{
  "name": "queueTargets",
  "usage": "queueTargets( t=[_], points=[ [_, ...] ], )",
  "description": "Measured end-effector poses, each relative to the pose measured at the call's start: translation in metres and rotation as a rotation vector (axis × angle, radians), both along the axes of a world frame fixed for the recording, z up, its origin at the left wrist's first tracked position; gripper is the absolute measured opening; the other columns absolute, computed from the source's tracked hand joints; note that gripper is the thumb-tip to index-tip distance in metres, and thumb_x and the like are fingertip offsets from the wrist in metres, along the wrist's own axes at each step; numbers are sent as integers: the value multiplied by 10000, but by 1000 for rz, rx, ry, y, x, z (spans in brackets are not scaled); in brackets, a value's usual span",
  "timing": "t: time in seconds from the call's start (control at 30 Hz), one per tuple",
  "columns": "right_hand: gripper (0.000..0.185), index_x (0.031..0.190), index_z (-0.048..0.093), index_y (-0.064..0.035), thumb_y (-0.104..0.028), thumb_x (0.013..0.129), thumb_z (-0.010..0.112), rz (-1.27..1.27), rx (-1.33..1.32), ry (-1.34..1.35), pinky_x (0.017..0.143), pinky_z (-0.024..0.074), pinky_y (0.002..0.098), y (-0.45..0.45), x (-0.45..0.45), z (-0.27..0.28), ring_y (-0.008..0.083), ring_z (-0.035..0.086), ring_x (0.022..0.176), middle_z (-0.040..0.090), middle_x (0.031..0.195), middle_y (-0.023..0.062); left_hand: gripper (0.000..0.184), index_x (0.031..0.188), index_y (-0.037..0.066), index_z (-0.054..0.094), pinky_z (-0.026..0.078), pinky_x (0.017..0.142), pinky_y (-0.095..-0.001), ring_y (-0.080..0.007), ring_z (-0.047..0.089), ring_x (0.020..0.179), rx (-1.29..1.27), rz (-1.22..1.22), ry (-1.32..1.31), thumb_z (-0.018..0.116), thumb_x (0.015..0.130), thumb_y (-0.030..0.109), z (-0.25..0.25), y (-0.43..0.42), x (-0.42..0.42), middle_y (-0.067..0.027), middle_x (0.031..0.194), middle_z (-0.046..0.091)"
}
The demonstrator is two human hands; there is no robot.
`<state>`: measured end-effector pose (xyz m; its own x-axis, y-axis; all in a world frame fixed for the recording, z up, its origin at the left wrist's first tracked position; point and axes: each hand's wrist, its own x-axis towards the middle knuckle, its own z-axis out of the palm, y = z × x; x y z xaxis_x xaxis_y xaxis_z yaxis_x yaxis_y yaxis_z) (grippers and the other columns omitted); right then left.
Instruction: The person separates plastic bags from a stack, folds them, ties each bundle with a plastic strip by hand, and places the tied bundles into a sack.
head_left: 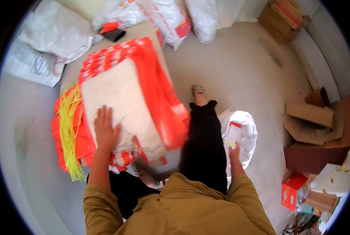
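My left hand (105, 129) lies flat, fingers stretched, on a beige sheet (114, 94). The sheet rests on a stack of red-and-white folded material (153, 78), which looks like bags or thin plastic. A bundle of yellow strings (68, 133) hangs over red material (57, 137) at the stack's left side. Over on the right, my right hand (235, 153) is at the mouth of an open white sack (248, 135). A small yellow piece (230, 143) shows by its fingertips, and a red patch (235, 124) is higher up in the sack. The right fingers are too small and blurred to read.
Filled white sacks (51, 33) stand at the back left, more printed sacks (165, 19) along the back. A black-and-red item (113, 32) lies beyond the stack. Cardboard boxes (312, 121) and a red carton (293, 191) line the right side. My legs straddle the space between stack and sack.
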<state>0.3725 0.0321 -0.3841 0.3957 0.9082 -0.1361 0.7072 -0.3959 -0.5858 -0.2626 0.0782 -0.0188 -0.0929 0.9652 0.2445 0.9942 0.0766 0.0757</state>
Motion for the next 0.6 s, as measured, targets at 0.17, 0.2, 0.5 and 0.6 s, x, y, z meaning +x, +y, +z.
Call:
queueTargets(
  t=[0.17,0.2,0.5,0.6],
  points=[
    [628,1542,430,7,-143,980,667,-69,233,383,1148,420,454,93,-48,146,363,518,1383,488,1539,222,699,1583,143,446,221,1244,-596,-387,258,1576,-37,-39,-119,665,943,318,15,0,-11,-150,1698,317],
    [615,1552,423,-6,-134,995,652,-6,294,394,1158,410,443,111,-55,162,343,502,1409,471,1561,213,680,1579,148,452,222,1243,-597,-389,258,1575,-45,-37,-141,658,950,307,21,-1,-13,-153,1695,321],
    [632,1494,500,-53,-95,895,696,968,562,-55,1227,311,539,128,-288,401,425,355,1508,382,1631,209,575,1528,160,524,229,1240,-597,-448,242,1561,28,48,-232,634,973,263,24,-43,-38,-185,1681,324],
    [601,1486,532,-98,-197,920,707,1243,596,-166,1224,289,575,129,-354,415,410,339,1516,388,1635,179,551,1507,175,557,230,1238,-600,-454,236,1561,71,40,-330,642,969,258,24,-50,-43,-180,1694,301]
  ],
)
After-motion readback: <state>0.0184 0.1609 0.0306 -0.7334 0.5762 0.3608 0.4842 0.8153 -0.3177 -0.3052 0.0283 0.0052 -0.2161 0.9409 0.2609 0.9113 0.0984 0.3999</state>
